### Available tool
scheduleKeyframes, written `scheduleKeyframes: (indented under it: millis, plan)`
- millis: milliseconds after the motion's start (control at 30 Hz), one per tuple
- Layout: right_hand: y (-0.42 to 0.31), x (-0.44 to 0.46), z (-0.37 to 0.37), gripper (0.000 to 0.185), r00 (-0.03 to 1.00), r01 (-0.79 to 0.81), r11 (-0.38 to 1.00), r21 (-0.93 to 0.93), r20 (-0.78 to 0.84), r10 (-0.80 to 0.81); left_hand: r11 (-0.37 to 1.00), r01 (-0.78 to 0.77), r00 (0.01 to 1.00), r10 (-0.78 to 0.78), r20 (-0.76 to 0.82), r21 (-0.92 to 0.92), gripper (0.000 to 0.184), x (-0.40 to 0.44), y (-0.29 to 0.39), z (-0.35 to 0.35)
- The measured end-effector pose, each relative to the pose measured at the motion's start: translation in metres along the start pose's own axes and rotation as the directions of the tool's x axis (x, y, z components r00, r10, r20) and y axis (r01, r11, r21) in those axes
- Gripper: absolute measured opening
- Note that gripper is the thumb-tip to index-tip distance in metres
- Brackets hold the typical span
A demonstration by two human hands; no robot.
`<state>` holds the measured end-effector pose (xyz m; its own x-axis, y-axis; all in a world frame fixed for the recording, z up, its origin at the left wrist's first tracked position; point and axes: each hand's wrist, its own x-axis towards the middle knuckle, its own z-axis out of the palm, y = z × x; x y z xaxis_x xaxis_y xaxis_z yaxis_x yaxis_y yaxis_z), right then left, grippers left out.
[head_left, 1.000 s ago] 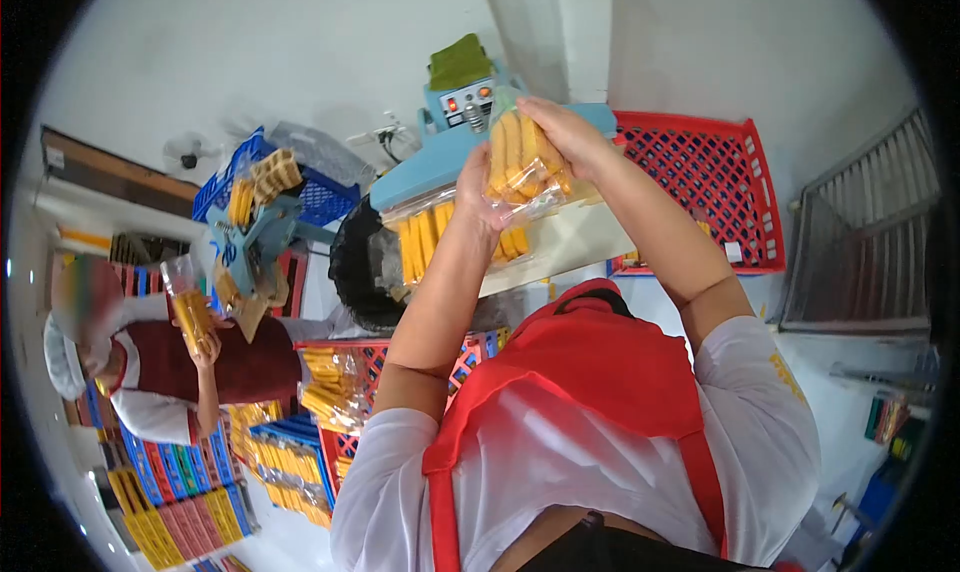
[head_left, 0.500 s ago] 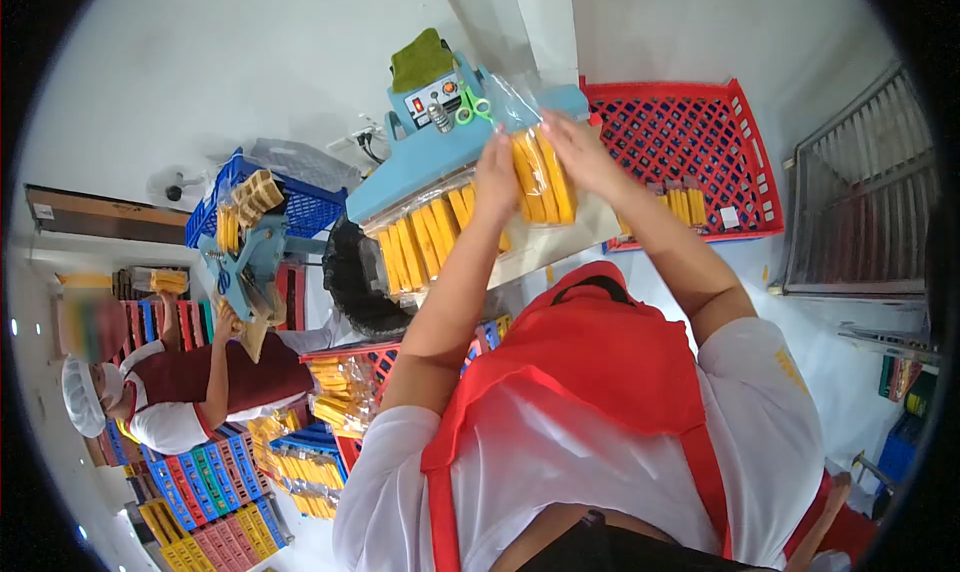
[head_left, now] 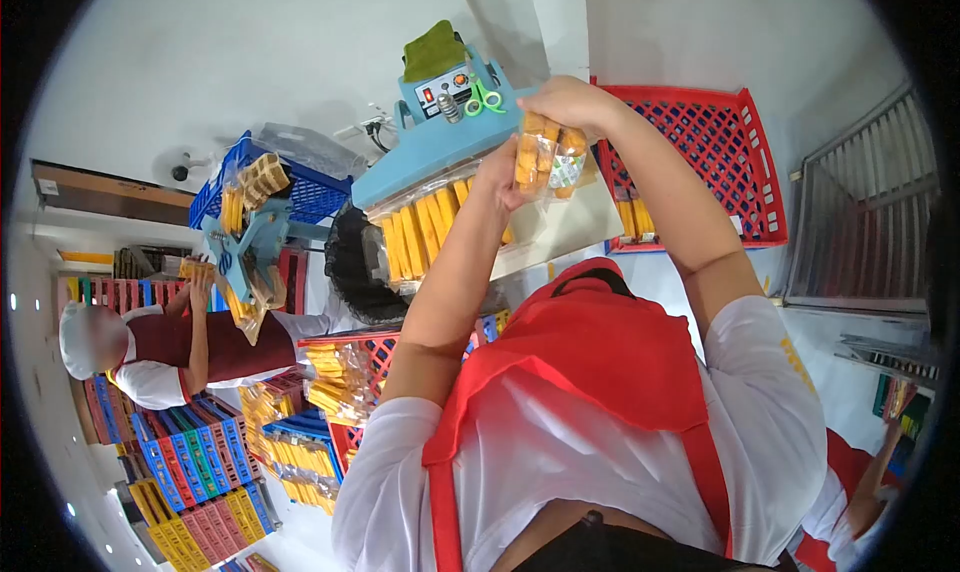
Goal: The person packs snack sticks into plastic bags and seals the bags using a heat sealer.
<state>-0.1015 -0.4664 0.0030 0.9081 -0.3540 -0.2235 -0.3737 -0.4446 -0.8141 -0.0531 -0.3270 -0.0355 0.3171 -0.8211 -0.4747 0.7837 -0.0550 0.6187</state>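
A clear plastic bag of yellow-orange bread sticks (head_left: 537,154) is held up between my hands, tilted so that the rounded ends and a green-and-white label show. My left hand (head_left: 500,177) is closed on the bag's left side. Curled over its upper end, my right hand (head_left: 570,104) grips the plastic; the fingertips are partly hidden. Just beyond is a light-blue bag sealer (head_left: 420,164) with a dial and red switch. More bagged yellow sticks (head_left: 415,237) lie in a row on its pale shelf (head_left: 575,227), beside my left forearm.
Green-handled scissors (head_left: 484,98) and a green cloth (head_left: 434,52) rest on the sealer. A red crate (head_left: 765,187) with bagged sticks stands right. A black-lined bin (head_left: 355,277) is left. Further left, a co-worker (head_left: 160,352) stands at another sealer near a blue crate (head_left: 238,162).
The bag has been tipped up, so its ends and label now face me. My right hand has moved from the bag's right side to over its top. The co-worker has shifted.
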Motion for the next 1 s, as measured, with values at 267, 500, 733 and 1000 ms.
scheduleKeyframes:
  millis: [267, 500, 733, 1000]
  plan:
    - [0.006, -0.002, -0.002, 0.043, 0.999, 0.041, 0.999, -0.01, -0.009, -0.041, 1.0, 0.028, 0.991, -0.026, 0.134, -0.012, 0.039, 0.01, -0.001, -0.009]
    - [0.009, -0.023, 0.005, 0.049, 0.891, 0.399, 0.916, -0.041, -0.217, -0.398, 0.962, -0.262, 0.965, 0.264, -0.006, 0.08, 0.041, 0.026, -0.01, -0.03]
    - [0.079, -0.036, 0.064, 0.029, 0.754, 0.484, 0.849, 0.211, -0.594, -0.282, 0.593, -0.568, 0.748, 0.661, 0.058, 0.57, 0.041, 0.011, -0.052, -0.029]
    - [0.076, -0.056, 0.053, 0.014, 0.895, 0.365, 0.824, 0.433, -0.408, -0.182, 0.609, -0.488, 0.735, 0.673, -0.081, 0.626, 0.016, -0.008, -0.055, -0.018]
